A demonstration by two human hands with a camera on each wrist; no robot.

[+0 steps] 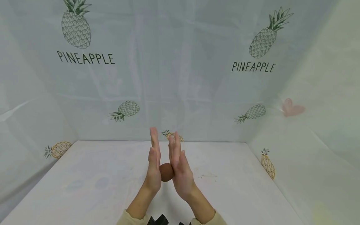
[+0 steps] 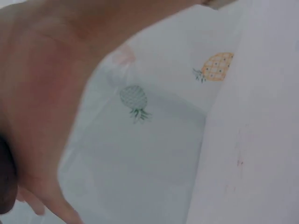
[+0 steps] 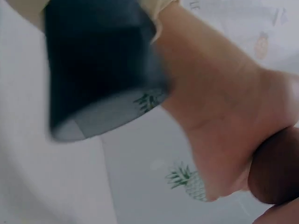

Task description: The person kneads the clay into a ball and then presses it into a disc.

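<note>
A smooth brown ball [image 1: 166,172], its material unclear, sits between two upright palms in the middle of the head view. My left hand [image 1: 153,168] touches its left side, fingers straight and pointing up. From the right, the palm of my right hand [image 1: 181,172] presses on it with extended fingers. Both hands are above the white table. The right wrist view shows the brown ball [image 3: 275,168] large beside a palm. Only a dark sliver of the brown ball [image 2: 6,179] appears at the left wrist view's edge.
The white table [image 1: 92,175] carries faint stains [image 1: 208,176] to the right of the hands. Pineapple-printed sheeting [image 1: 180,72] encloses its back and sides. A black wrist device [image 3: 103,65] fills the upper left of the right wrist view.
</note>
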